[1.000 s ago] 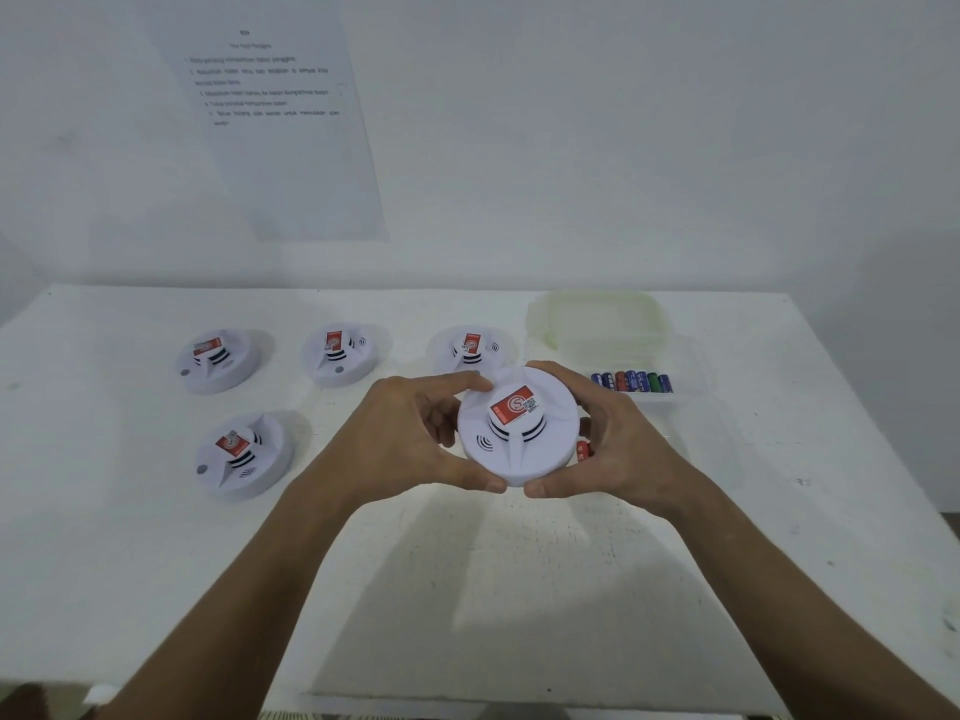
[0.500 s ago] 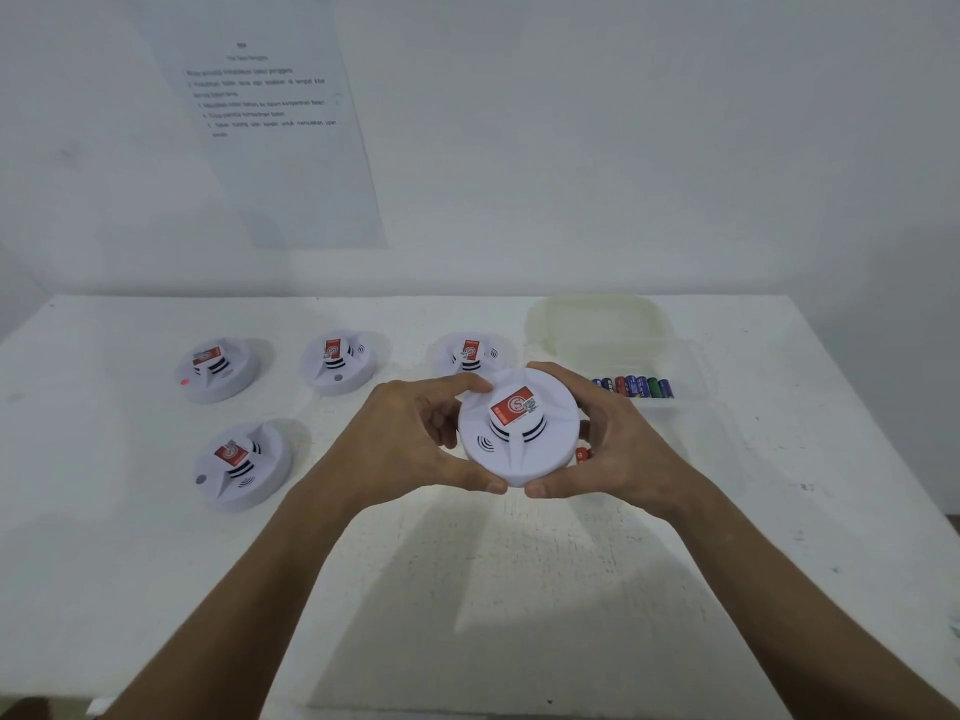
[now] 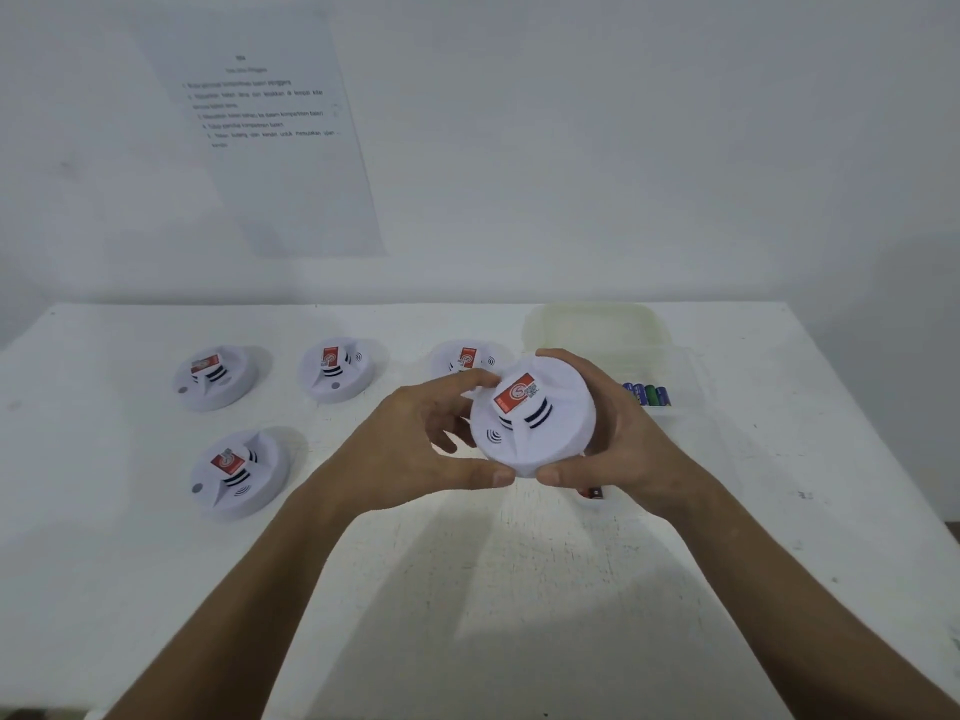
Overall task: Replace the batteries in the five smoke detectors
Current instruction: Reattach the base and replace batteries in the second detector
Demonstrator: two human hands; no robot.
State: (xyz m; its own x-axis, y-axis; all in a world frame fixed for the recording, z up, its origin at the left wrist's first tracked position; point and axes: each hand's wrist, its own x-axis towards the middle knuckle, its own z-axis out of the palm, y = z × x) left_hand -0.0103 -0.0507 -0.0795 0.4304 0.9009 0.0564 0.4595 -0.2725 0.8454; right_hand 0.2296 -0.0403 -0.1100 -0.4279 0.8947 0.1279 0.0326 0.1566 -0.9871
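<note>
Gripped by left hand (image 3: 415, 449) and right hand (image 3: 618, 439): round white plastic smoke detector (image 3: 532, 415), red-labelled face tilted toward camera. Left of grip, four more white detectors (image 3: 332, 371). Right of it, clear box (image 3: 670, 356) of batteries (image 3: 647, 394), too bunched to count.

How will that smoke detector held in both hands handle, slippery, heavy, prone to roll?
The held smoke detector looks like a rigid plastic shell, so probably stiff and light for its size. Its smooth round rim could slip; the left hand and right hand grip it from opposite sides. Set flat like the near-left detector, it likely stays put; on edge it might roll.
</note>
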